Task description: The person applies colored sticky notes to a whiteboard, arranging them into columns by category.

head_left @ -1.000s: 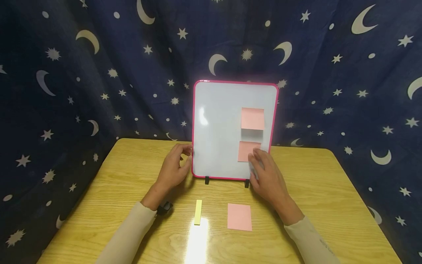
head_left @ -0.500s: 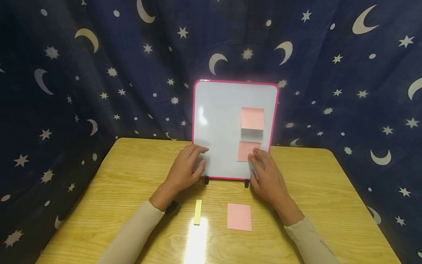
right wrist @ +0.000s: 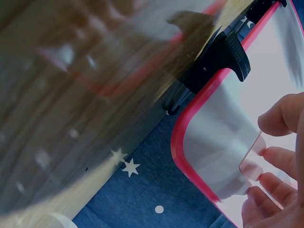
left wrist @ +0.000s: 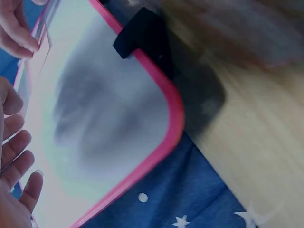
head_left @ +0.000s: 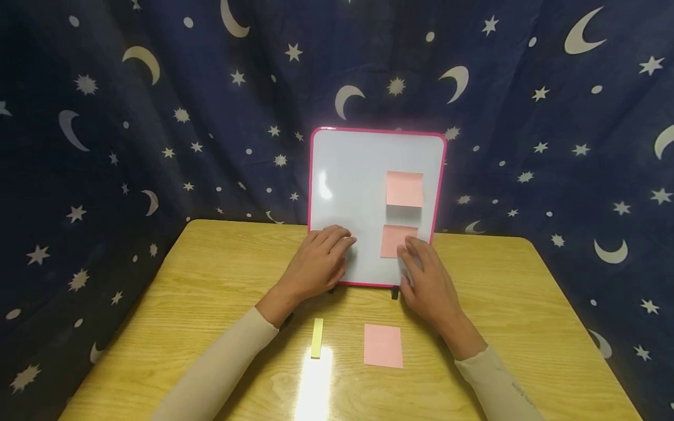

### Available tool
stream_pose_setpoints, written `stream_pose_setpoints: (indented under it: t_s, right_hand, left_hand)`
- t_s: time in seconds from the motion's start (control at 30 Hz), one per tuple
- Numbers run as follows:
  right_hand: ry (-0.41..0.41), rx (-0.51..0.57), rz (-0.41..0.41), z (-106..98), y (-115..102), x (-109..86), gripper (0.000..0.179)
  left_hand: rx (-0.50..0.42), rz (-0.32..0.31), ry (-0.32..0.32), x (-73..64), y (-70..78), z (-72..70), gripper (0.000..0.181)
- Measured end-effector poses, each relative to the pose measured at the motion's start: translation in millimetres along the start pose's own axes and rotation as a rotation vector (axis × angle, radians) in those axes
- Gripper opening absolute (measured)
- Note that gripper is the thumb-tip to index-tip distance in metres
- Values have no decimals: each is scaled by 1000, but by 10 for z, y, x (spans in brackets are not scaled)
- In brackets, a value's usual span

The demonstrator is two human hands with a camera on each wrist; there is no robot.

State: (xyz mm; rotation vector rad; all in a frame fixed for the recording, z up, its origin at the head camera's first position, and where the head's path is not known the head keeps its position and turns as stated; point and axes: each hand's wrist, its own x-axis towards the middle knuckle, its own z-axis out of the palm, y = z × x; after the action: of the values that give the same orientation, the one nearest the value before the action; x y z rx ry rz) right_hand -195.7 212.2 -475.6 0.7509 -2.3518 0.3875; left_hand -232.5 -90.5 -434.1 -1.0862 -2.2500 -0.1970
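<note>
A whiteboard (head_left: 363, 152) with a pink frame stands upright on the table, carrying two pink sticky notes. The upper sticky note (head_left: 404, 188) has its lower edge lifted off the board. My right hand (head_left: 433, 286) has its fingertips on the right part of the lower sticky note (head_left: 391, 240) and covers that corner. In the right wrist view, the thumb (right wrist: 280, 116) stands apart from the other fingers. My left hand (head_left: 315, 263) is in front of the board's lower left, fingers loosely bent and holding nothing; the left wrist view shows these fingers (left wrist: 19, 147) spread.
Black stand feet (head_left: 395, 292) support the board's bottom edge. On the table (head_left: 221, 275), nearer the front, lie a yellow strip (head_left: 316, 339) and a flat pink sticky note (head_left: 383, 346). A dark blue curtain (head_left: 253, 76) with moons and stars hangs behind.
My left hand has moved right from beside the board's left edge to in front of its lower left. My right hand has stayed at the lower sticky note.
</note>
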Motion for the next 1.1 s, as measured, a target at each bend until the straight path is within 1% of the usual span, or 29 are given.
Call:
stream_pose_setpoints:
  t_s: [0.17,0.27,0.43,0.63,0.93,1.1]
  right_hand:
    - [-14,5,12,-2,-4,-5,59]
    - [-25,7,21,0,-7,-7,58]
    - [-22,6,22,7,-3,-6,58]
    - [-4,17,6,11,-10,4,58]
    - [-10,7,7,14,-10,0,58]
    - [-2,7,10,10,1,-10,58]
  left_hand:
    - [87,47,-66,102,41,27,50]
    - [115,58,-77,151,60,42,53]
    - [131,80,-91,245,103,77,58]
    - [129,118,-160,328,181,115,65]
    - [204,125,-179,419,238,158,64]
    - [266,142,-195,468,245,136,67]
